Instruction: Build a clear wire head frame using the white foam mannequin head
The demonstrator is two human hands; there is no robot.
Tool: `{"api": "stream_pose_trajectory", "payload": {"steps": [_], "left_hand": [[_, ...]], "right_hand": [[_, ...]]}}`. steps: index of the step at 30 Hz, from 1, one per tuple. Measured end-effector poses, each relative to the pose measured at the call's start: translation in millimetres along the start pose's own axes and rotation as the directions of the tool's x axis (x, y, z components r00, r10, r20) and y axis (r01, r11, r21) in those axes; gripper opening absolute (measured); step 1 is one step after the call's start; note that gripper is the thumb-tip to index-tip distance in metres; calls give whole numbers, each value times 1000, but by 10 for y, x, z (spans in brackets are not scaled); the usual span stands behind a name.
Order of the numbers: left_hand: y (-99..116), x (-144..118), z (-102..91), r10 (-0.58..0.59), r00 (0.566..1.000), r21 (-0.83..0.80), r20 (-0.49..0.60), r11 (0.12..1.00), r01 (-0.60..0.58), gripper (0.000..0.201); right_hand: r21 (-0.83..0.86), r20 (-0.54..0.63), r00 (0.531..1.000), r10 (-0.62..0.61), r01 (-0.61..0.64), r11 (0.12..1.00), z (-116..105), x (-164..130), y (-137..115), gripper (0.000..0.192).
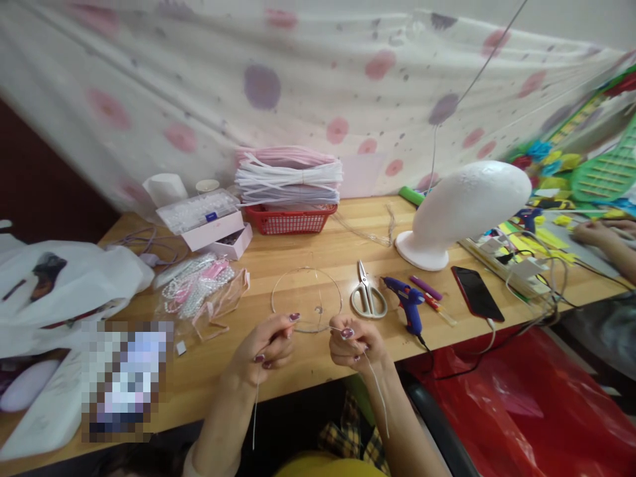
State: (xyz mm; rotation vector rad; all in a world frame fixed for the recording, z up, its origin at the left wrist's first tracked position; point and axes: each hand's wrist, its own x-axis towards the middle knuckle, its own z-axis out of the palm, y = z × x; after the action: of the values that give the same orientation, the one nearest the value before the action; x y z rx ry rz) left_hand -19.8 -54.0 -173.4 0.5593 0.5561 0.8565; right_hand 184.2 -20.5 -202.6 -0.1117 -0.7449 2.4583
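Both forearms rise from the bottom of the view and slant inward, so that the hands meet near the middle, over the near part of the wooden table (pixel 196 377). The left hand (pixel 271 346) leans toward the right, its thumb and index finger reaching inward and the other fingers curled toward the palm. The right hand (pixel 355 342) mirrors it, bent in toward the left, thumb on top and fingers folded. The two stand close together but apart, at about the same height.

Each hand is closed in a pinch on a thin white cord (pixel 255 414). One loose tail hangs below the left hand, another beside the right wrist. Between the fingertips the cord is hard to follow against the lower edge of a thin wire ring (pixel 342 301), which lies on the table just beyond the hands; whether the cord touches it cannot be told.

To the right of the ring lie scissors (pixel 368 303), blades pointing away, then a blue glue gun (pixel 409 306). Behind them a white foam head (pixel 467 205) stands tilted to the right. At the far right, another person's hand (pixel 591 233) rests over the work surface.
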Motion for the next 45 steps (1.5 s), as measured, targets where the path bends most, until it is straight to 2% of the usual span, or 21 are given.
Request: {"api": "stream_pose_trajectory", "payload": {"steps": [4, 10, 17, 25, 30, 32, 33, 35, 37, 39, 42, 45], "left_hand": [[35, -63, -87, 20, 1000, -64, 6, 998, -20, 30], [92, -112, -144, 44, 999, -139, 20, 989, -41, 31], [171, -160, -168, 79, 997, -119, 8, 990, -78, 32], [169, -121, -182, 109, 992, 112, -60, 988, -102, 37], [197, -169, -234, 118, 986, 368, -114, 927, -69, 32], [240, -188, -180, 108, 986, 535, -130, 845, -22, 27], [257, -188, -128, 106, 984, 640, -141, 768, 9, 27], [267, -166, 10, 111, 979, 836, -169, 543, 82, 29], [241, -125, 153, 105, 982, 938, -159, 326, 117, 29], [198, -85, 258, 66, 990, 975, -125, 194, 111, 31], [158, -54, 310, 29, 994, 986, -101, 133, 96, 29], [177, -58, 291, 9, 996, 988, -84, 132, 82, 23]], "right_hand": [[-19, 32, 999, -34, 35, 999, -10, -14, -18, 24], [-49, 21, 997, -76, 77, 996, 11, -18, -21, 23], [-106, 19, 994, -103, 105, 989, 11, -59, -41, 29], [-238, -52, 990, -130, 114, 964, -22, -76, -55, 35], [-430, -221, 957, -186, 75, 900, 67, -172, -153, 36], [-514, -293, 936, -193, 16, 858, 130, -181, -152, 36], [-551, -319, 929, -188, -21, 834, 163, -173, -137, 37], [-612, -351, 923, -159, -98, 784, 228, -138, -86, 41], [-692, -364, 925, -108, -191, 696, 287, -101, -38, 45], [-787, -363, 928, -86, -256, 561, 341, -83, -19, 45], [-894, -329, 938, -105, -274, 354, 417, -100, -50, 33], [-912, -337, 940, -43, -315, 262, 493, -128, -88, 18]]}}
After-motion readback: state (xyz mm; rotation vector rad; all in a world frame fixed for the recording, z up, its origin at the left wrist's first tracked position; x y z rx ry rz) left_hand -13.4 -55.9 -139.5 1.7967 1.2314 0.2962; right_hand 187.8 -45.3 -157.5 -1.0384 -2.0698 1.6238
